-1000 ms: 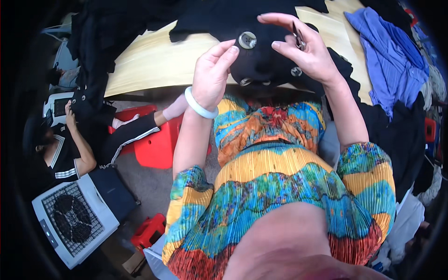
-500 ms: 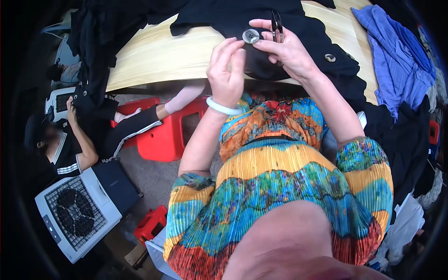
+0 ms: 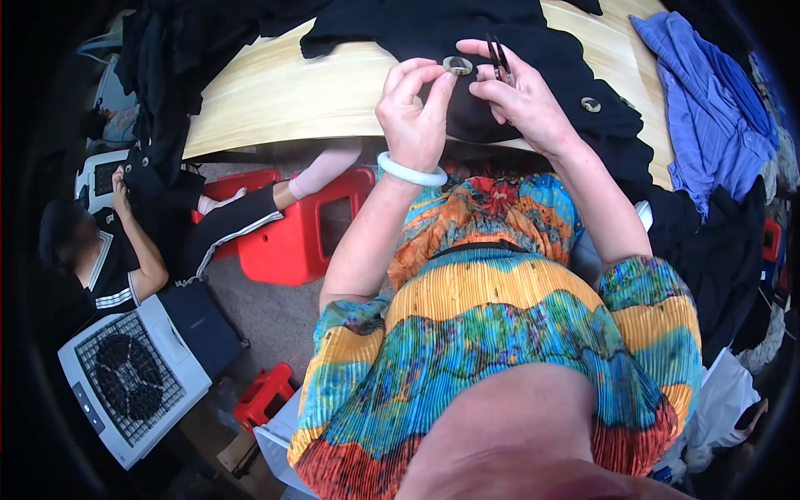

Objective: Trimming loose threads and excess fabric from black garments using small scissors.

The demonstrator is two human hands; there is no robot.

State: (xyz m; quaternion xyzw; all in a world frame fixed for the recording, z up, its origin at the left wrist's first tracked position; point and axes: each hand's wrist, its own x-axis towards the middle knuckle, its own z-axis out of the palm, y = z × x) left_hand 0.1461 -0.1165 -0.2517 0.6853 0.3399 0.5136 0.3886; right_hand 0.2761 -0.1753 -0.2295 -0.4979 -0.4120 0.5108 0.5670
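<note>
A large round grey-brown button (image 3: 457,65) is pinched at its edge between the thumb and fingers of my left hand (image 3: 411,121), tilted so that it looks narrow. My right hand (image 3: 531,107) has a pair of black thread snips (image 3: 500,60) tucked among its fingers, blades pointing up and away. Its thumb and index finger are close to the button, apart from it. Beneath both hands a black garment (image 3: 408,25) lies over the table, and another button (image 3: 590,105) shows on it to the right. Any thread is too fine to make out.
The pale wooden table (image 3: 267,92) curves across the far side. A blue-violet cloth (image 3: 708,108) hangs over its right end. At left a person (image 3: 137,242) sits handling dark cloth, near red stools (image 3: 287,246) and a white fan unit (image 3: 133,375).
The button has passed from my right fingertips into my left hand's pinch and turned edge-on. My right hand has drawn slightly right, still with the snips.
</note>
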